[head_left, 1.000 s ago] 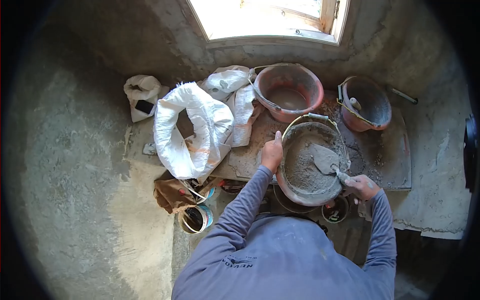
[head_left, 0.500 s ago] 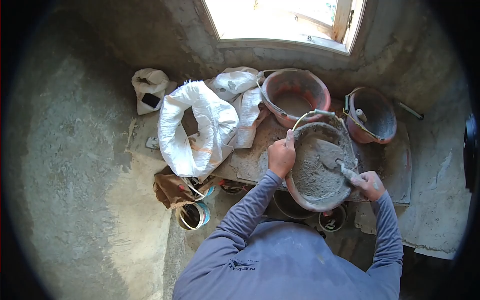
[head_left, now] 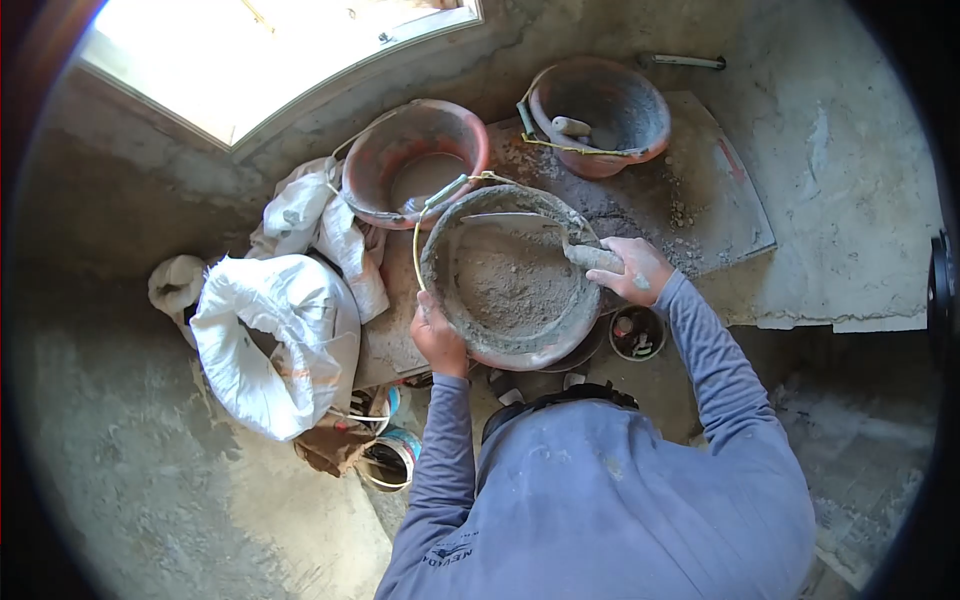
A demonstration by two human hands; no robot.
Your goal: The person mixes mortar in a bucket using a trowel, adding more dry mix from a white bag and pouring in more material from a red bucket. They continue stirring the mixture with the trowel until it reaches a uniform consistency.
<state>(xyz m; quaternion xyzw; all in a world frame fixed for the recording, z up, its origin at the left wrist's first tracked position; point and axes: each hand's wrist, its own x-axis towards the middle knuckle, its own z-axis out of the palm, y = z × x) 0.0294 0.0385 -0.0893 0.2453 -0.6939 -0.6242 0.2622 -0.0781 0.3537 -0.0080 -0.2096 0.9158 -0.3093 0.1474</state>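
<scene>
My left hand (head_left: 438, 335) is closed on the near-left side of a mortar-crusted bucket (head_left: 500, 353), below its raised wire handle with a green grip. Inside lies grey, crumbly mix (head_left: 515, 285). In my right hand (head_left: 640, 270), at the bucket's right rim, is the handle of a trowel (head_left: 590, 257). Its blade reaches left across the bucket along the far inner wall, tilted on edge; its lower part is hard to tell from the mix.
Behind stand a reddish bucket (head_left: 475, 150) with grey liquid and another bucket (head_left: 655, 140) holding a handled tool. White sacks (head_left: 325, 340) sit at left. Small pails (head_left: 400, 445) and a round container (head_left: 637, 332) are lower down. A window (head_left: 260, 60) opens at upper left.
The view has turned right, so the surroundings shift left. The trowel blade has gone from lying flat on the mix to standing tilted by the bucket's far wall. Both hands keep their holds.
</scene>
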